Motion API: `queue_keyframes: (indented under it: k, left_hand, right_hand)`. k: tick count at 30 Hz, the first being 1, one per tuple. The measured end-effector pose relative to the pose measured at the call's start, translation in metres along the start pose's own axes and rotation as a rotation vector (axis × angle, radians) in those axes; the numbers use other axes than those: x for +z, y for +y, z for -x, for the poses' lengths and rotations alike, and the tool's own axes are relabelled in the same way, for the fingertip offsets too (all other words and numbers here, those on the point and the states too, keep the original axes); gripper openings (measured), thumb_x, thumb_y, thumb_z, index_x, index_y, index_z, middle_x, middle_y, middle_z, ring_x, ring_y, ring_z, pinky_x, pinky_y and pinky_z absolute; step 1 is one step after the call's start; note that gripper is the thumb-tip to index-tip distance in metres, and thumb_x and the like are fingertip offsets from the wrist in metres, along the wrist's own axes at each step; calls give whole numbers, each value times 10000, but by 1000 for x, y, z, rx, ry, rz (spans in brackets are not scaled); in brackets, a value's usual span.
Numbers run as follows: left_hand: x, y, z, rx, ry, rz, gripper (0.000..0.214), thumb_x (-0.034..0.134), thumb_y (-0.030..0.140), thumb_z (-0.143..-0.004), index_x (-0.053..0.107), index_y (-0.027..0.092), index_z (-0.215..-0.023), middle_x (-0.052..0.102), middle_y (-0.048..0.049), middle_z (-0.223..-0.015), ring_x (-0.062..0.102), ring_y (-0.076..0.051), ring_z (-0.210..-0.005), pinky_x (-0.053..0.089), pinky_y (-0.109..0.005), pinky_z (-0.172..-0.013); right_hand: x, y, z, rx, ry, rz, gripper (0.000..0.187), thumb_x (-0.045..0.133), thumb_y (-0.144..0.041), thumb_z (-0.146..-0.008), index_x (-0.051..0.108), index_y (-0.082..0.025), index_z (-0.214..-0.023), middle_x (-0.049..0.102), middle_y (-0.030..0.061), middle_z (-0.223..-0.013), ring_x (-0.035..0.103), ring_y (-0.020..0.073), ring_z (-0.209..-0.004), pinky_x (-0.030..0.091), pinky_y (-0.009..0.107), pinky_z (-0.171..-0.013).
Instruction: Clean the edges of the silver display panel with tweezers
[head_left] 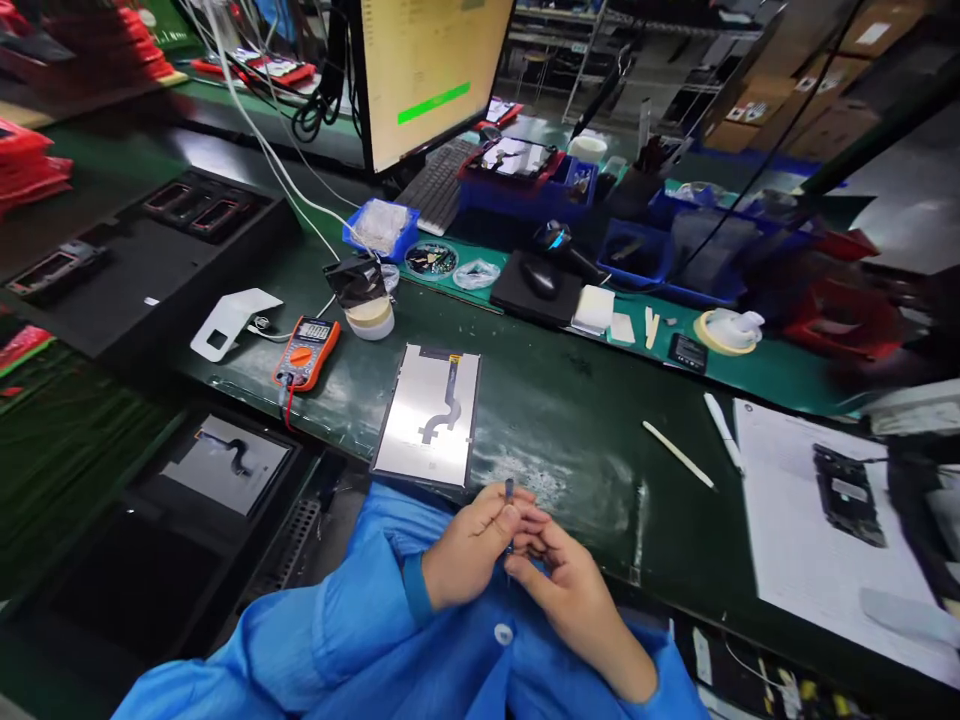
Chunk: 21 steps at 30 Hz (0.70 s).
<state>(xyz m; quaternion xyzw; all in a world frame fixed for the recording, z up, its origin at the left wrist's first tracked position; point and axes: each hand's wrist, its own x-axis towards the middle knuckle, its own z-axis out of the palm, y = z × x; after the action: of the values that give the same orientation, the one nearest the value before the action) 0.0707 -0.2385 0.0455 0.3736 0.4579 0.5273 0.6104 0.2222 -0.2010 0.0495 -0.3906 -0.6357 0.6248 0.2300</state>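
Frankly, I can't make out much of the small dark piece (509, 490): only its thin tip pokes up, and the rest is buried between fingers. The left hand (469, 548) and right hand (574, 590) are pressed together, both pinching it, at the near edge of the scuffed green mat (570, 420). Just beyond the knuckles lies a flat, silvery rectangular panel (427, 420) with a dark ribbon curling down it. The bench's right side is blurred.
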Motion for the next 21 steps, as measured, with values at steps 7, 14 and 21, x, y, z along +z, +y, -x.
queue_keyframes:
  k: [7,14,21]
  left_hand:
    - [-44,12,23,-79,-128,-362,579,463,591,-994,678,138,-1284,675,-141,-1235,629,-235,-1133,466,-362,-1022]
    - [-144,-3,39,-571,182,-243,757,523,840,-790,776,128,-844,758,-122,-837,681,-246,-841,484,-342,-797]
    - [-151,3,28,-515,480,-90,679,750,802,-597,724,126,-656,695,-75,-668,609,-179,-663,474,-307,-730]
  right_hand:
    - [-51,19,-2,-70,189,392,293,622,-447,-938,755,-203,-1033,782,59,-854,731,219,-732,572,317,-701]
    - [-135,55,-14,-205,647,956,356,554,-461,-963,784,-194,-1012,771,113,-969,704,277,-894,550,421,-828]
    - [-132,54,-22,-322,839,1010,290,606,-371,-949,766,-149,-1047,735,160,-1092,669,324,-1038,506,540,-958]
